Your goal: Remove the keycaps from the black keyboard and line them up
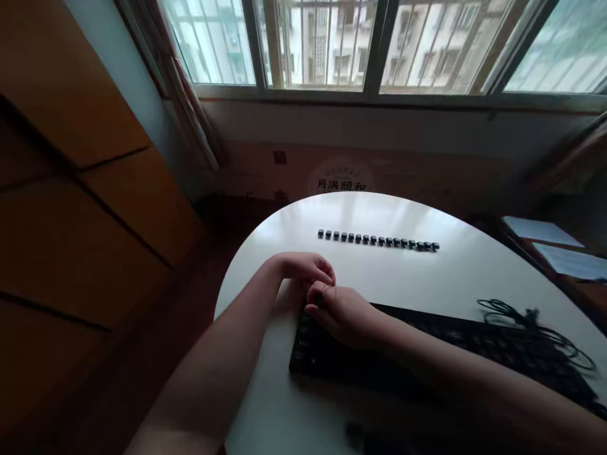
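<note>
A black keyboard lies at a slant on the white table, partly hidden under my right hand and forearm. Above its far left corner, my left hand is bent at the wrist, its fingers pinched together and pointing down. Just below, my right hand is closed, with thumb and fingertips curled. A very thin wire shows at the right fingertips, close to the left ones. What the left fingers pinch is too small to make out. Beyond both hands, several black keycaps stand in a straight row.
A black coiled cable lies beyond the keyboard at the right. Small dark things sit near the table's front, blurred. The white table has a rounded far edge. Papers rest on another surface at the right, and a wooden cabinet stands left.
</note>
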`<state>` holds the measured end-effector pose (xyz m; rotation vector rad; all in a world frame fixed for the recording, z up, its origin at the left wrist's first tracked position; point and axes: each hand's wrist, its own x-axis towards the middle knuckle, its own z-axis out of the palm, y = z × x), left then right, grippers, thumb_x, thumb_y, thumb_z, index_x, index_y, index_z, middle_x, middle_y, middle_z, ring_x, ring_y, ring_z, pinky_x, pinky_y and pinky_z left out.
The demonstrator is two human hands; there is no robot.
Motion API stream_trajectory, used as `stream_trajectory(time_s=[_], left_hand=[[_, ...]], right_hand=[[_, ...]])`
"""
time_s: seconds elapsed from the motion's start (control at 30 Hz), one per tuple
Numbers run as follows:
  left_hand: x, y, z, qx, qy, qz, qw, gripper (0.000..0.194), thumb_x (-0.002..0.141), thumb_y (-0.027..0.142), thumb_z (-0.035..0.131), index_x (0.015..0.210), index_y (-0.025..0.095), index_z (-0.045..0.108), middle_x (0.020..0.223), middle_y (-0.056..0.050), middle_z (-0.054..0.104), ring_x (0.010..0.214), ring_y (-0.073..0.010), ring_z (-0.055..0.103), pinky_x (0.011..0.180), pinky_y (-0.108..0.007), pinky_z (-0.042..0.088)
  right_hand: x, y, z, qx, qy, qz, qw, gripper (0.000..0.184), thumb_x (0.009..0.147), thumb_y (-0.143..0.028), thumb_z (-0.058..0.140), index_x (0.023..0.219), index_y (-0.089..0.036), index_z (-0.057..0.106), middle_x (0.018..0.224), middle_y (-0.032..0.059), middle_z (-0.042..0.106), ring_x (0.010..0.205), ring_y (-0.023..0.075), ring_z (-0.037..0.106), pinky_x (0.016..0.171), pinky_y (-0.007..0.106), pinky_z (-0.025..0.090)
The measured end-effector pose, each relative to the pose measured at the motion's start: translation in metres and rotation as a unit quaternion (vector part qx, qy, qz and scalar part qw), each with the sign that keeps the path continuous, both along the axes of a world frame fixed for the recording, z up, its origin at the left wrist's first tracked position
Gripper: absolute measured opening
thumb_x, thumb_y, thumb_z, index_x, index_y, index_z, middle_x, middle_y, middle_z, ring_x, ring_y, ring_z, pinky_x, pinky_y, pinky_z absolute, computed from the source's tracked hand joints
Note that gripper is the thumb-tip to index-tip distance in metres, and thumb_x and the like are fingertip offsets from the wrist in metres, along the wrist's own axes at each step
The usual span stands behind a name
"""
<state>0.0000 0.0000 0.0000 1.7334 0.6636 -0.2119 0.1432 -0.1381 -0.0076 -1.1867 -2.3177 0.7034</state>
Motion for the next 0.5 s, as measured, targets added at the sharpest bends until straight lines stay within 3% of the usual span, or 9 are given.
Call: stream_trajectory(time_s=[0.2,0.5], left_hand=[[0.0,0.0,-0.001,0.0,0.012,0.014,1.0,0.023,0.071,0.032,0.07,0.089,0.017,0.073,0.078,-0.001,0.069,0.068,-0.0147,0.058,0.061,-0.024,0.046],[-0.002,0.001,0.0,-0.019,0.016,0.024,0.999,0.023,0.073,0.032,0.07,0.09,0.017,0.072,0.063,0.001,0.062,0.054,-0.0121,0.053,0.05,-0.022,0.041]], right_hand=[[-0.003,-0.001,0.0,0.034,-0.027,0.014,0.999,0.011,0.098,-0.033,0.048,0.097,-0.022,0.051,0.094,0.0055,0.067,0.075,0.0224,0.06,0.065,0.032,0.04],[0.004,-0.004,-0.009,0.025,0.116,-0.006,0.993,0.008,0.098,-0.032,0.05,0.099,-0.023,0.05,0.09,0.0028,0.065,0.075,0.0197,0.057,0.069,0.032,0.041]])
